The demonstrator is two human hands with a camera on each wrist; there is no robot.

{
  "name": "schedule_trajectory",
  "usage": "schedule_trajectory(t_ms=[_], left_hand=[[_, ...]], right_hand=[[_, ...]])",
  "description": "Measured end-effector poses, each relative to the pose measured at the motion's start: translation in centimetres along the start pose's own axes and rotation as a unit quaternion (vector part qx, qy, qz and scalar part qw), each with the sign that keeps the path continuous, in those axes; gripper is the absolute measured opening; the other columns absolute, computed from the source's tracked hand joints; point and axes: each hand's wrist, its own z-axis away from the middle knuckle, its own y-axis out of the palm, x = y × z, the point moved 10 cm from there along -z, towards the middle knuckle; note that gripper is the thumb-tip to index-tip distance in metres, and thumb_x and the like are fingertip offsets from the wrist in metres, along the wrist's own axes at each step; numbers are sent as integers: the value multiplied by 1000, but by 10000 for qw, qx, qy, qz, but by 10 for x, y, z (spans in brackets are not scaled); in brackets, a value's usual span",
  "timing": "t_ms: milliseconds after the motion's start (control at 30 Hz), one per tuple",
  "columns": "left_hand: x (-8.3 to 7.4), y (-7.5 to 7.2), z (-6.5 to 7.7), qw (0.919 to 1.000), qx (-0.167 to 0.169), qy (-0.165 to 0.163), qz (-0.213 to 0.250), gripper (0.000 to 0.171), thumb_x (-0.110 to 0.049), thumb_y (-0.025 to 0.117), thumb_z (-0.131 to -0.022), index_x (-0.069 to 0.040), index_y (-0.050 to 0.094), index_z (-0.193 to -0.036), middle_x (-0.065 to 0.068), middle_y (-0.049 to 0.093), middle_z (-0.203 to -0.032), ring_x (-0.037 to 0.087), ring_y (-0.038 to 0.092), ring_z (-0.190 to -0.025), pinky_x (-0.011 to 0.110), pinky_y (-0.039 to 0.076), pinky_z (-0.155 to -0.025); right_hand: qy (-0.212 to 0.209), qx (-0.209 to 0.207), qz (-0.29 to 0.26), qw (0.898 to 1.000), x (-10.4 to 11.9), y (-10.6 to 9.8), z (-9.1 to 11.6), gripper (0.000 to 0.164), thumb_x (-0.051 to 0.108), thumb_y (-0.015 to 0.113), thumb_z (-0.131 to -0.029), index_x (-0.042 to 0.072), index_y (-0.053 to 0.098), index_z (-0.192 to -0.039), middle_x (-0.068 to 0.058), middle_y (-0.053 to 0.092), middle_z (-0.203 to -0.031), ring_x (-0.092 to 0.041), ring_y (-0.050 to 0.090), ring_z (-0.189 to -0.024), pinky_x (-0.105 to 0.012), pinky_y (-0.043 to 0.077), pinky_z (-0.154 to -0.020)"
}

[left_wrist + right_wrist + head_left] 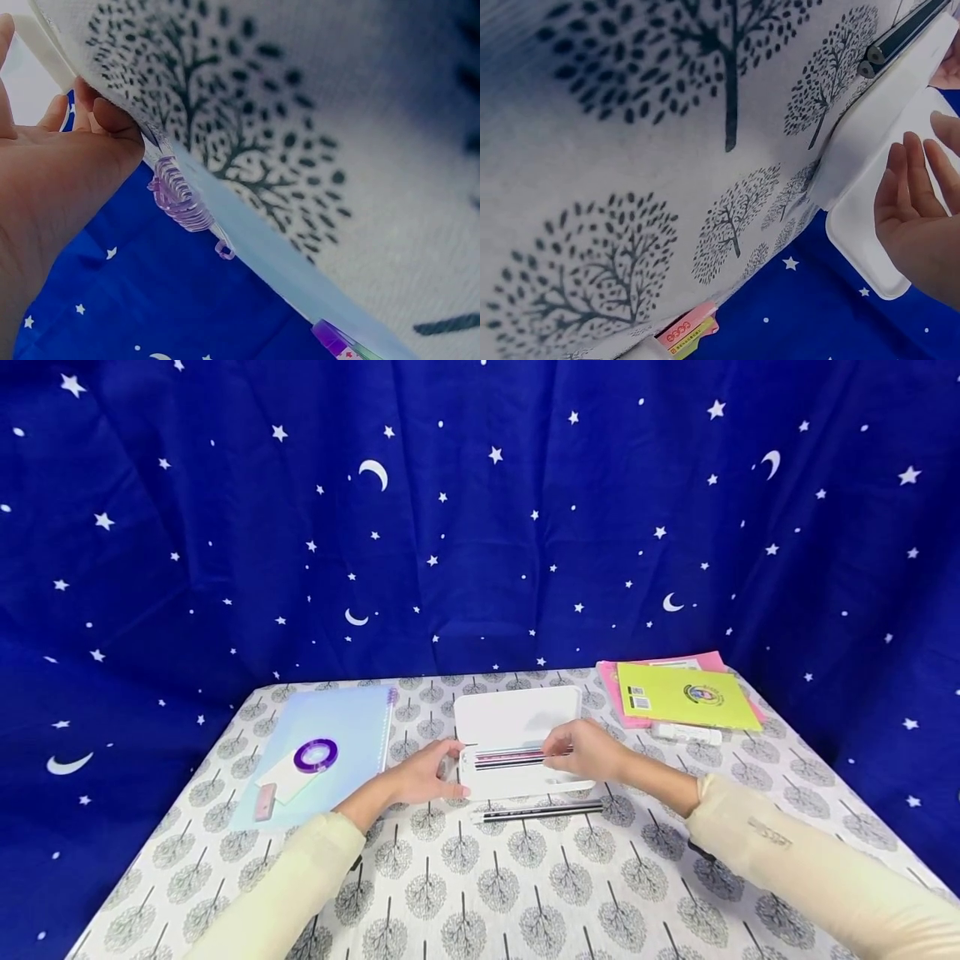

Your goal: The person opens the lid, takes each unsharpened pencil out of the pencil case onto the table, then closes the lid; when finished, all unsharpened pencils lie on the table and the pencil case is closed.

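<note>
An opened white pencil case (517, 714) lies on the table with its lid laid back. Several slim pencils (510, 758), dark with a pinkish one among them, lie side by side in its tray. My left hand (420, 774) grips the case's left end, thumb at the near corner and fingers at the far side. Over the right end of the pencils is my right hand (588, 752). In the right wrist view its fingers (922, 176) are loosely bent, with no pencil visible between them. Two black pencils (543, 812) lie along the near side of the case.
On the left lies a light blue spiral notebook (337, 710) bearing a purple tape roll (316, 756), a white card (288, 779) and a pink eraser (265, 802). A yellow-green booklet (675, 693) rests on pink ones (611, 689) at right, with a white tube-like item (686, 733) before them.
</note>
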Motion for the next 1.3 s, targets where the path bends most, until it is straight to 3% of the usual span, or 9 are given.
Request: schedule_trajectory(t_ms=[133, 400, 667, 1033, 1300], left_hand=[[-1, -1, 0, 10000, 3, 14, -23, 82, -39, 77, -84, -8, 37, -148, 9, 48, -142, 16, 54, -101, 38, 48, -91], [-1, 0, 0, 9999, 11, -48, -91, 82, -40, 77, -84, -10, 37, -149, 7, 48, -142, 15, 53, -97, 38, 47, -91], [-2, -1, 0, 10000, 43, 0, -36, 84, -42, 77, -84, -9, 37, -149, 9, 48, -142, 16, 53, -99, 40, 46, -93], [-1, -3, -3, 10000, 33, -12, 0, 84, -41, 77, -84, -10, 36, -150, 8, 48, -142, 15, 53, -97, 39, 46, -92], [-1, -2, -1, 10000, 48, -37, -25, 84, -41, 78, -84, -9, 36, -150, 9, 48, -143, 15, 53, -97, 39, 47, -93]], right_hand=[[98, 39, 20, 9999, -5, 2, -5, 7, 6, 74, -86, 3, 75, -92, 0, 73, -83, -10, 66, -77, -32, 55, -77], [281, 115, 180, 9994, -15, 4, -12, 11, 3, 75, -83, 2, 74, -94, 0, 74, -86, -13, 68, -82, -37, 56, -81], [102, 353, 225, 9991, -20, 11, -16, 12, -3, 73, -82, -1, 72, -94, -5, 72, -86, -12, 66, -78, -26, 56, -75], [132, 381, 462, 9981, -22, 9, -26, 9, -1, 76, -80, 4, 73, -87, 1, 71, -80, -9, 65, -75, -26, 55, -74], [140, 581, 213, 9980, -20, 16, -28, 12, -7, 74, -78, -1, 71, -88, -6, 72, -82, -10, 64, -74, -25, 55, -74]])
